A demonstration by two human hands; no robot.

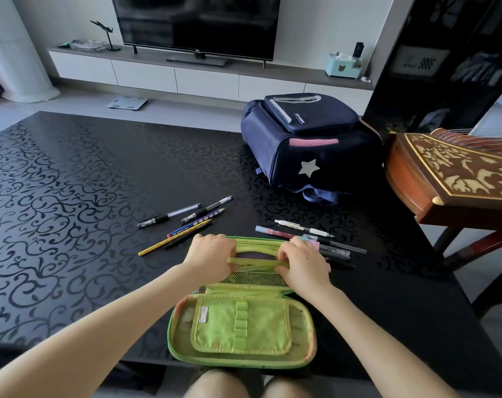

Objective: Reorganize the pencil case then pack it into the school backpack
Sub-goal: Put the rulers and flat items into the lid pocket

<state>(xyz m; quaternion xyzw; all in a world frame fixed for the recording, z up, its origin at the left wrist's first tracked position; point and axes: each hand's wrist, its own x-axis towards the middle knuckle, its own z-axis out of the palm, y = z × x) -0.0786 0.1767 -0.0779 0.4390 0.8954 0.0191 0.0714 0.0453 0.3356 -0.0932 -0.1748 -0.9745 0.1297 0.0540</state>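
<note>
— Case (242, 323) lies open flat at the near edge of the table (71, 196), emptied as far as I can see. How far along?

— Early, I'd judge. Pens (310, 239) lie loose to its right, pencils (183, 229) and more pens to its left; none are back in.

— The hands?

— Left hand (212, 258) and right hand (303, 264) both pinch the elastic strap (257, 261) over the far mesh half, stretching it.

— And the backpack (307, 145)?

— Well apart at the far side; it looks shut. Refilling, zipping and packing all remain.
</note>
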